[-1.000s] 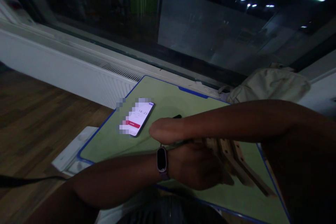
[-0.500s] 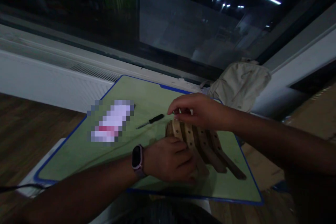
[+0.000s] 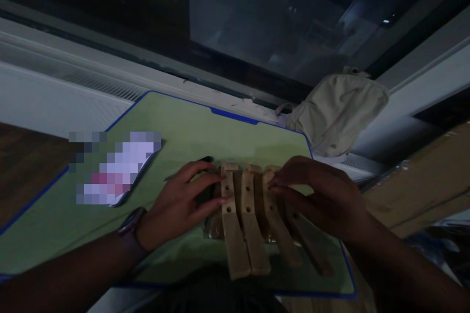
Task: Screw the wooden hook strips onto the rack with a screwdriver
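While the drilled wooden slats (image 3: 244,225) lie toward the near edge of the green cutting mat (image 3: 205,132), long axes pointing at the person, the half-open fingers of the left hand (image 3: 176,203) and right hand (image 3: 316,193) touch them from either side, firmness of hold indeterminable.

Smartphone (image 3: 117,168) lies on the cutting mat (image 3: 183,122), left of the slatted wooden frame (image 3: 244,220). Screwdriver (image 3: 205,159) on the mat between them. Cloth bag (image 3: 336,112) sits beyond the mat's far right corner, radiator (image 3: 103,85) beyond its far left
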`<state>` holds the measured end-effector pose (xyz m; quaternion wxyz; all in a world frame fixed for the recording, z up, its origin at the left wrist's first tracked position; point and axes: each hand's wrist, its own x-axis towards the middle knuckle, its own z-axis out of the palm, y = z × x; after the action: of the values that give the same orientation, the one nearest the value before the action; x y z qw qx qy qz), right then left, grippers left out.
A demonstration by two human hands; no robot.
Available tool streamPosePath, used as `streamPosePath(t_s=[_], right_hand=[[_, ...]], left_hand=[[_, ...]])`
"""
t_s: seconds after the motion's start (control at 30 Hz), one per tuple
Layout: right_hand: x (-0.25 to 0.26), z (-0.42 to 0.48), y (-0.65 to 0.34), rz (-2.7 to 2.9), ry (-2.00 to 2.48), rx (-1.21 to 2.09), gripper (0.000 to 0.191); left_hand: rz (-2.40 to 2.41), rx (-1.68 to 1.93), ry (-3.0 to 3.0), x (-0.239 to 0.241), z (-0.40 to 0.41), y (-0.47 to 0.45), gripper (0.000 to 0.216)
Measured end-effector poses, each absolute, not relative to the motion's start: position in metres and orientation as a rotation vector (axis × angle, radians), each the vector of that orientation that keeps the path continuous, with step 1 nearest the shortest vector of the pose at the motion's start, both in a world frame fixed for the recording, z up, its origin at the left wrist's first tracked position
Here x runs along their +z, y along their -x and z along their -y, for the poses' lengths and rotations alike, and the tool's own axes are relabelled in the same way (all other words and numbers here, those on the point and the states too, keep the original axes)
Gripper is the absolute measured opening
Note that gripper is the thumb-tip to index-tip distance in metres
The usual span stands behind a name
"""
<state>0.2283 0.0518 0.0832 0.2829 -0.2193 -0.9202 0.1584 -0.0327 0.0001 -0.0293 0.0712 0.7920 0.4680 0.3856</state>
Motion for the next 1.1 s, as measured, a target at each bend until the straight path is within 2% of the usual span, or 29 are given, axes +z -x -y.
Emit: streamPosePath(t_s=[0.23, 0.47, 0.6, 0.97, 1.1], right_hand=[[0.068, -0.037, -0.230, 2.574, 0.550, 0.303, 0.014], [0.067, -0.042, -0.225, 2.650, 0.555, 0.352, 0.024], [0.063, -0.043, -0.223, 2.688, 0.527, 0.323, 0.029], [0.047, -0.044, -0.226, 2.616, 0.464, 0.283, 0.021], [0.042, -0.043, -0.225, 2.584, 0.470, 0.273, 0.018]], left_hand=[[-1.381, 0.971, -2.119, -0.037, 0.009, 0.026, 0.041], [-1.311, 0.996, -2.061, -0.043, 0.004, 0.023, 0.045], [-1.254, 1.020, -2.020, -0.045, 0.003, 0.023, 0.055], [-1.181, 1.061, -1.867, -0.040, -0.003, 0.018, 0.043], [-1.157, 1.066, -1.847, -0.041, -0.002, 0.016, 0.051]])
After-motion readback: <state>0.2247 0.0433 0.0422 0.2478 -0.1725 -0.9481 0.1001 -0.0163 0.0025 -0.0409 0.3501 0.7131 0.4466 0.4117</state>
